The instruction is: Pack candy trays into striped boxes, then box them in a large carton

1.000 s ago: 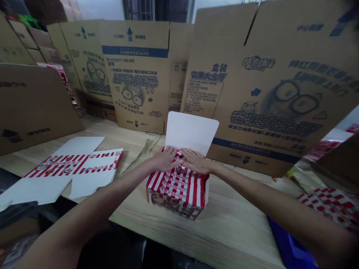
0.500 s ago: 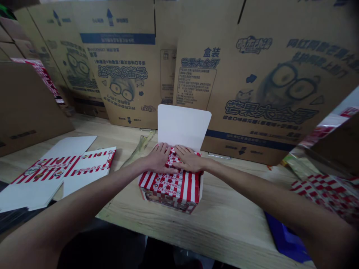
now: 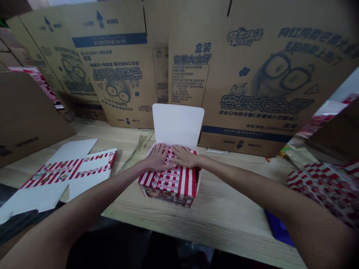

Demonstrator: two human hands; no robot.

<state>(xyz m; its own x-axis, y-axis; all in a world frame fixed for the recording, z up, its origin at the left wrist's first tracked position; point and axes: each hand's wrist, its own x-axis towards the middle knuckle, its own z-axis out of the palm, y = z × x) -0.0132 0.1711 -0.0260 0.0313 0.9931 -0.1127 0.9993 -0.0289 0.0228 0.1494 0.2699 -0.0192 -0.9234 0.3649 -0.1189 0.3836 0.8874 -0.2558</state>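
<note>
A red-and-white striped box (image 3: 171, 184) stands on the wooden table in the middle of the view. Its white lid flap (image 3: 178, 125) is raised at the back. Red-and-white printed packs fill its top. My left hand (image 3: 157, 157) lies flat on the left part of these packs, fingers apart and pointing away from me. On the right part rests my right hand (image 3: 184, 156), palm down with its fingers spread. The two hands are side by side, nearly touching. Neither one holds anything.
Large printed cartons (image 3: 252, 86) line the back of the table (image 3: 224, 220). Flat box blanks (image 3: 60, 173) are stacked at the left, near another brown carton (image 3: 30, 116). Red-and-white packs (image 3: 322, 186) lie at the right, above a blue tray (image 3: 280, 229).
The view has shifted slightly. Both hands remain flat on the packs in the box, and the lid flap is still raised.
</note>
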